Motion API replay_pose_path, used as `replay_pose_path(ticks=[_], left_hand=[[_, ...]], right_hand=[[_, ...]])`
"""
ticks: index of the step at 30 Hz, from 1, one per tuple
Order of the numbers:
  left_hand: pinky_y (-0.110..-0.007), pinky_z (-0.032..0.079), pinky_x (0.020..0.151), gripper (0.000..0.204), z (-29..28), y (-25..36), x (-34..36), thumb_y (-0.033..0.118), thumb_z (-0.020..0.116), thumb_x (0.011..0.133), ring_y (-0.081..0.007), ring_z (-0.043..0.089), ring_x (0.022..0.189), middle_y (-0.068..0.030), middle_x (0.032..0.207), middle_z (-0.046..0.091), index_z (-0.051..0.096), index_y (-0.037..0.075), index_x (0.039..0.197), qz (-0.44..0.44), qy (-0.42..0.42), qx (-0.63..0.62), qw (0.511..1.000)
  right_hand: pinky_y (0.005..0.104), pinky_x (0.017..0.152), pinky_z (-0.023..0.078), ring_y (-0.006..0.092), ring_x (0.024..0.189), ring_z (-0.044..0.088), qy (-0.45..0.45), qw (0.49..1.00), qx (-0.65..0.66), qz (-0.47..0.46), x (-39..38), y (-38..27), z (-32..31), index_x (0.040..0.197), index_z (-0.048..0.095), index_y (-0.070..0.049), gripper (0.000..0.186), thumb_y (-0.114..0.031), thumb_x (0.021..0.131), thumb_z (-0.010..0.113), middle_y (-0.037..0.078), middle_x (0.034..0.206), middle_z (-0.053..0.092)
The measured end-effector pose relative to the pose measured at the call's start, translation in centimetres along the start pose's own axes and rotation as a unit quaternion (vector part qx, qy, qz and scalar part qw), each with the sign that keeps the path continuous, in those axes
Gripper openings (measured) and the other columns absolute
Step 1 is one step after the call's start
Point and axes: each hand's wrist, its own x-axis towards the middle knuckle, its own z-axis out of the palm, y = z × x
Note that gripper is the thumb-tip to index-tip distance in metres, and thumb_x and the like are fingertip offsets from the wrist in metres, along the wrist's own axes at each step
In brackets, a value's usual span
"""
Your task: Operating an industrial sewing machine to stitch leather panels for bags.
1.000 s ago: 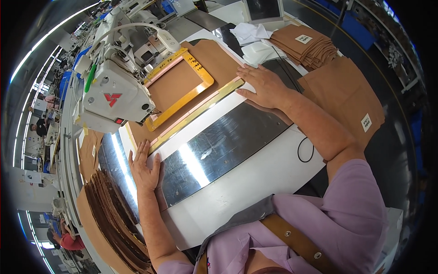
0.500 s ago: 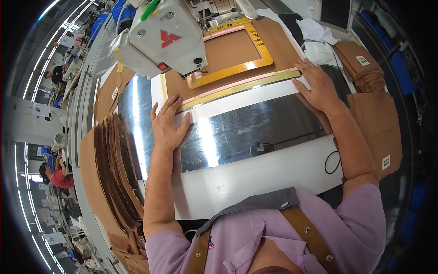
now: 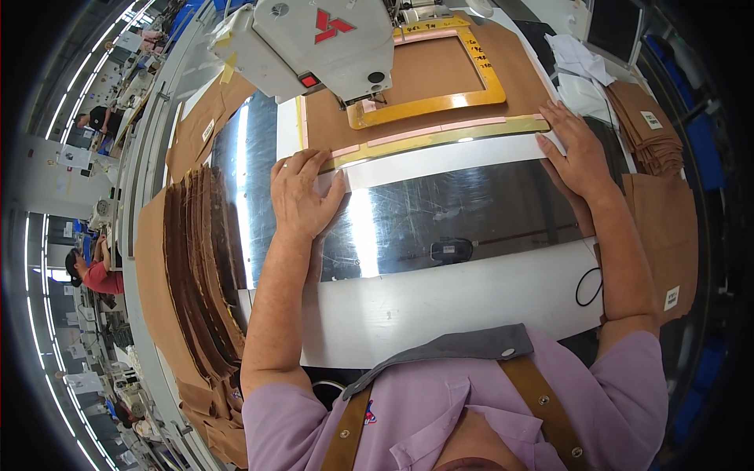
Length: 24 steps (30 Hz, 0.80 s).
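A brown fabric panel lies on a white sheet under the sewing machine head. A yellow rectangular clamp frame rests on the fabric. Along the panel's near edge runs a yellowish strip topped with pink tape. My left hand lies palm down at the strip's left end, fingers extended and thumb apart. At the strip's right end, my right hand rests with fingers spread over the edge of the sheet. Neither hand grips anything visible.
Stacked brown fabric pieces hang at the left, and more piles lie on the right. A small black device sits on the shiny metal plate. A monitor stands at the far right. Other people work at far left.
The whole view has shifted, so the machine and clamp frame appear higher and farther right. Both hands keep their places at the two ends of the strip.
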Motion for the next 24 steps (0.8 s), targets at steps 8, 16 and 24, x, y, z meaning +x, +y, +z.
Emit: replay_pose_path(ticks=[8, 16, 24], left_hand=[[-0.046, 0.043, 0.101, 0.043, -0.07, 0.21, 0.01, 0.03, 0.07, 0.079, -0.0283, 0.066, 0.105, -0.0133, 0.113, 0.071, 0.072, 0.002, 0.113, -0.01, 0.0, 0.001, 1.0], [-0.047, 0.036, 0.111, 0.053, 0.37, 0.04, -0.16, 0.034, 0.068, 0.083, -0.027, 0.06, 0.125, -0.0126, 0.134, 0.065, 0.067, 0.004, 0.127, -0.004, 0.014, 0.014, 1.0], [-0.046, 0.027, 0.121, 0.061, 0.47, -0.34, -0.52, 0.043, 0.06, 0.089, -0.0218, 0.058, 0.132, -0.0142, 0.14, 0.063, 0.063, 0.005, 0.137, -0.033, -0.052, 0.036, 0.997]], right_hand=[[0.048, 0.12, 0.032, 0.028, 0.145, 0.042, -0.016, 0.999, -0.031, -0.005, -0.04, 0.05, 0.13, 0.144, 0.055, -0.009, 0.054, -0.042, 0.102, 0.055, 0.013, 0.15, 0.053], [0.0451, 0.121, 0.031, 0.0304, 0.145, 0.042, 0.006, 1.0, -0.013, -0.022, -0.19, -0.38, -0.16, 0.144, 0.053, -0.006, 0.053, -0.038, 0.102, 0.055, 0.015, 0.151, 0.052], [0.0468, 0.122, 0.03, 0.0316, 0.147, 0.039, -0.035, 0.999, -0.034, -0.023, 0.27, -0.24, 0.16, 0.146, 0.051, -0.008, 0.058, -0.046, 0.103, 0.049, 0.015, 0.153, 0.049]])
